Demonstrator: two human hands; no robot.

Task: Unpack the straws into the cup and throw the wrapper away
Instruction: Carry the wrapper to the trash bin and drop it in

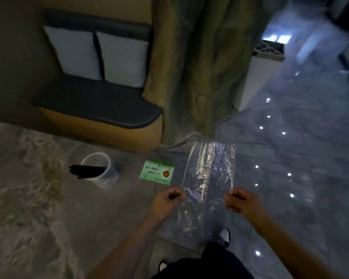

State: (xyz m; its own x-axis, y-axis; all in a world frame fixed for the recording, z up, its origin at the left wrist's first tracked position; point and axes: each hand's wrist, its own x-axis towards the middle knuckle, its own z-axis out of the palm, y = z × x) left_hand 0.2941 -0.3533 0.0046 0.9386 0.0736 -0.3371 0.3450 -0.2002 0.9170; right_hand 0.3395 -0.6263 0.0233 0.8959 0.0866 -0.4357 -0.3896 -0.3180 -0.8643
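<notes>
1. A clear round plastic cup (101, 170) is seen on the marbled stone surface (28, 198), left of centre; a bundle of thin black straws (87, 171) is held in it, leaning left, ends poking out past the rim.
2. A clear crinkled rectangular plastic wrapper (209, 174) is held up in front of the person, stretched flat between both hands; nothing is visible inside it, and glare streaks are seen across the film.
3. The wrapper's left edge is pinched by the left hand (167, 201), fingers curled tight on the film.
4. The wrapper's right edge is pinched by the right hand (241, 201), fingers likewise closed on the film.
5. A small green rectangular printed card (157, 172) is laid flat on the surface between the cup and the wrapper, apart from the cup; an orange round mark is printed on it, text too blurred to be read.
6. A cushioned bench with a dark seat pad (101, 105) and tan rounded base is seen behind the cup; two pale square pillows (97, 55) are propped upright on it, side by side.
7. A rough olive textured trunk-like column (191, 63) is seen right of the bench.
8. A white box-shaped bin (256, 81) is seen far right on the glossy grey floor (302, 150); its contents cannot be told.
</notes>
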